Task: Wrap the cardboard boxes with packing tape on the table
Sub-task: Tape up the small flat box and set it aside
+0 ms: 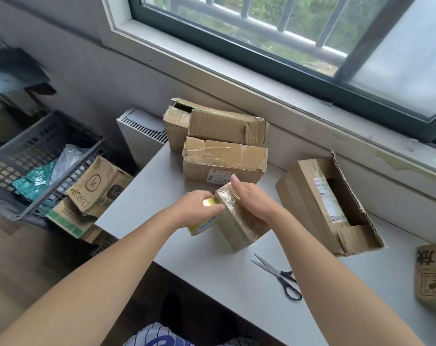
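I found bare table (212, 270) free along the front edge. The tape roll (204, 227) sat tight against the small box (237, 231) on its left. Stacked boxes (224, 156) closed off the back, an open box (319, 203) walled the right, and scissors (279, 275) lay in the near-right gap.

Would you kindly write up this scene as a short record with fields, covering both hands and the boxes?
left hand: grips the tape roll, held against the left side of the small box
right hand: rests on top of the small box
small box: on the table, glossy with tape
stacked boxes: at the back by the wall, taped
open box: right of the hands, flap up
scissors: lying on the table, untouched
crate: on the floor, left of the table
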{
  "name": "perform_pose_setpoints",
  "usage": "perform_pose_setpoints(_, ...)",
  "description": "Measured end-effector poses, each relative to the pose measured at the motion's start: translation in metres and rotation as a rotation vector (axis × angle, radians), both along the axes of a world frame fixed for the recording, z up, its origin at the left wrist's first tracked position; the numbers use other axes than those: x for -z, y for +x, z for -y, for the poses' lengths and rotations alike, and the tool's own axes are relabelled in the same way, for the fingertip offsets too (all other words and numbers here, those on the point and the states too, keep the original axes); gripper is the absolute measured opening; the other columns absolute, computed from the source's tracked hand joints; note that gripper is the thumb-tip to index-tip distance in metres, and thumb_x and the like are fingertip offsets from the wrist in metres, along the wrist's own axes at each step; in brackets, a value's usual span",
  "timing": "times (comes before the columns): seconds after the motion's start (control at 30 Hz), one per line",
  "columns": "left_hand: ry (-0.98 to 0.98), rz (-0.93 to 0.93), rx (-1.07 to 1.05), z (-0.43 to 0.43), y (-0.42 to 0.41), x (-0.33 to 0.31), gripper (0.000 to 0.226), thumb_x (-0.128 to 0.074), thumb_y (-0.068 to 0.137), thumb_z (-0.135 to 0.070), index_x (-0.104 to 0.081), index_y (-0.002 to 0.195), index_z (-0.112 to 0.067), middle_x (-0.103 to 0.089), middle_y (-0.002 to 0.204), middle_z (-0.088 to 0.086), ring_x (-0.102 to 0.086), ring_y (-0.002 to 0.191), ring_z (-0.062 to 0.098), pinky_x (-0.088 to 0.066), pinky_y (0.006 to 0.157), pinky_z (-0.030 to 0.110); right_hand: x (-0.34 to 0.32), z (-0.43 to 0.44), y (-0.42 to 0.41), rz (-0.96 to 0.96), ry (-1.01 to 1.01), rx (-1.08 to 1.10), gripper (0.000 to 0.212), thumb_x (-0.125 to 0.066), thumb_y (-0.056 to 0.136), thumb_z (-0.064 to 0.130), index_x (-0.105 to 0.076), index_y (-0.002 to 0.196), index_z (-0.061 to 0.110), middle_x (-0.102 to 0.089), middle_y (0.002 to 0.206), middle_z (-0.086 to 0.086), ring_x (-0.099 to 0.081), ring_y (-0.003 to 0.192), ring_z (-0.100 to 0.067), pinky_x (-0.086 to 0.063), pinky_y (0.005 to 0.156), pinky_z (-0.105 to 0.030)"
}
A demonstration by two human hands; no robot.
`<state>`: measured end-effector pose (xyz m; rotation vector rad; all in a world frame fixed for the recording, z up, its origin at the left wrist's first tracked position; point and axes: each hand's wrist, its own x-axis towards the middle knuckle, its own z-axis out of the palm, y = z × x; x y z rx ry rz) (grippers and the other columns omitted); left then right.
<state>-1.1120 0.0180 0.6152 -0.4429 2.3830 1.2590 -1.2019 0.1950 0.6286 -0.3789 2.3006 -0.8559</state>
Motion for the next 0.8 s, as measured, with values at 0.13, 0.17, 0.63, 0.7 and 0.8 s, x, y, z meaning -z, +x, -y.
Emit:
perform_pose_setpoints(0.13,0.048,0.010,-0.029,0.000,0.002,0.002,0.031,-0.068,0.091,-0.055,-0.069,0.106,-0.027,-0.070,0.102,-0.005,-0.066,0.091,0.010,-0.050,0.069,0.028,0.006,0.008,0.005,-0.179,0.110,-0.034,0.057,-0.050,0.081,0.081,-0.064,0.095,0.027,-0.069,0.091,0.009,-0.063,0.091,-0.018,-0.048,0.071,-0.034)
perform_pose_setpoints(0.17,0.059,0.010,-0.033,0.001,0.003,0.003,0.031,-0.068,0.091,-0.054,-0.069,0.105,-0.027,-0.070,0.102,-0.005,-0.066,0.091,0.010,-0.050,0.068,0.028,0.007,0.009,0.007,-0.201,0.111,-0.027,0.056,-0.052,0.080,0.080,-0.063,0.093,0.027,-0.069,0.090,0.009,-0.063,0.090,-0.019,-0.049,0.071,-0.035)
perform_pose_setpoints(0.63,0.075,-0.047,-0.099,-0.034,0.000,0.005,0.031,-0.061,0.094,-0.051,-0.067,0.094,-0.021,-0.070,0.093,-0.001,-0.066,0.088,0.018,-0.051,0.068,0.032,-0.031,-0.002,-0.003,-0.196,0.265,-0.191,0.056,-0.065,0.086,0.068,-0.056,0.114,0.021,-0.064,0.099,0.006,-0.060,0.095,-0.019,-0.051,0.080,-0.038)
perform_pose_setpoints(0.7,0.057,-0.049,-0.125,-0.042,-0.001,0.008,0.032,-0.060,0.093,-0.053,-0.065,0.093,-0.022,-0.069,0.092,-0.001,-0.065,0.086,0.018,-0.048,0.064,0.031,-0.031,-0.005,-0.002,-0.239,0.266,-0.196,0.064,-0.066,0.086,0.067,-0.054,0.130,0.023,-0.067,0.114,0.004,-0.061,0.109,-0.022,-0.052,0.091,-0.041)
perform_pose_setpoints(0.8,0.052,-0.043,-0.142,-0.045,-0.004,0.011,0.034,-0.061,0.092,-0.056,-0.066,0.101,-0.023,-0.068,0.096,-0.003,-0.064,0.088,0.016,-0.046,0.065,0.030,-0.024,-0.031,0.006,-0.405,0.053,0.015,0.063,-0.068,0.091,0.055,-0.053,0.143,0.023,-0.065,0.135,0.003,-0.059,0.123,-0.017,-0.048,0.103,-0.041)
